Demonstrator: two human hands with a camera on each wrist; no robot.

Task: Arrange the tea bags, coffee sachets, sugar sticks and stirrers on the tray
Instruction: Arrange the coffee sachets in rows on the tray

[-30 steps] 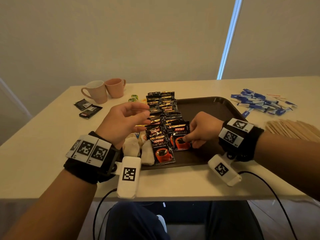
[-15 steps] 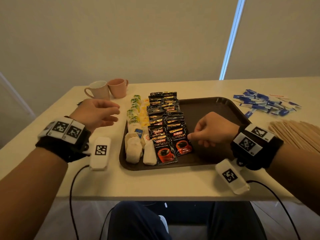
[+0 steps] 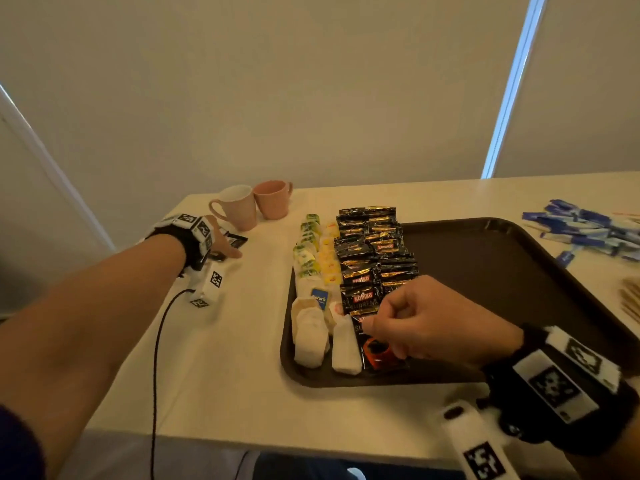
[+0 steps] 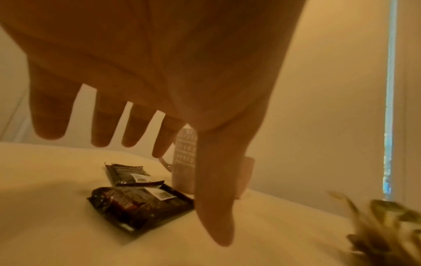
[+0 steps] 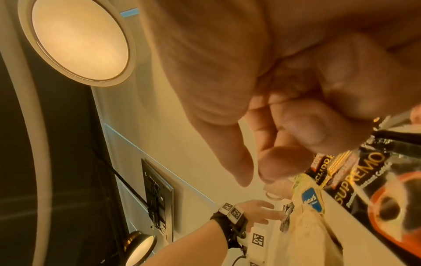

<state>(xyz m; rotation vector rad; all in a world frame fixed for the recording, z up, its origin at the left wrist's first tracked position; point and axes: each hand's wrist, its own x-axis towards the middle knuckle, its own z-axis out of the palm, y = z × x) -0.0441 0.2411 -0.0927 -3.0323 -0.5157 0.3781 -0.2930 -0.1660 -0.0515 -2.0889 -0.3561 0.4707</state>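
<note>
A dark brown tray [image 3: 502, 271] holds two rows of black coffee sachets [image 3: 374, 251] and, to their left, rows of tea bags [image 3: 311, 327]. My right hand [image 3: 381, 323] hovers over the nearest sachets with its fingers curled; the right wrist view shows nothing between thumb and forefinger, and the knuckles sit just above a Supremo sachet [image 5: 364, 180]. My left hand [image 3: 227, 247] is stretched out to the far left with its fingers [image 4: 102, 129] spread. It sits just above two loose coffee sachets [image 4: 136, 205] on the table and holds nothing.
Two pink mugs [image 3: 239, 206] stand right behind the loose sachets. Blue sugar sticks [image 3: 588, 226] lie in a heap on the table right of the tray, with wooden stirrers [image 3: 630, 296] nearer to me. The tray's right half is bare.
My left hand has swung from beside the tray out to the far left, over the loose sachets by the mugs. My right hand has stayed over the near sachets.
</note>
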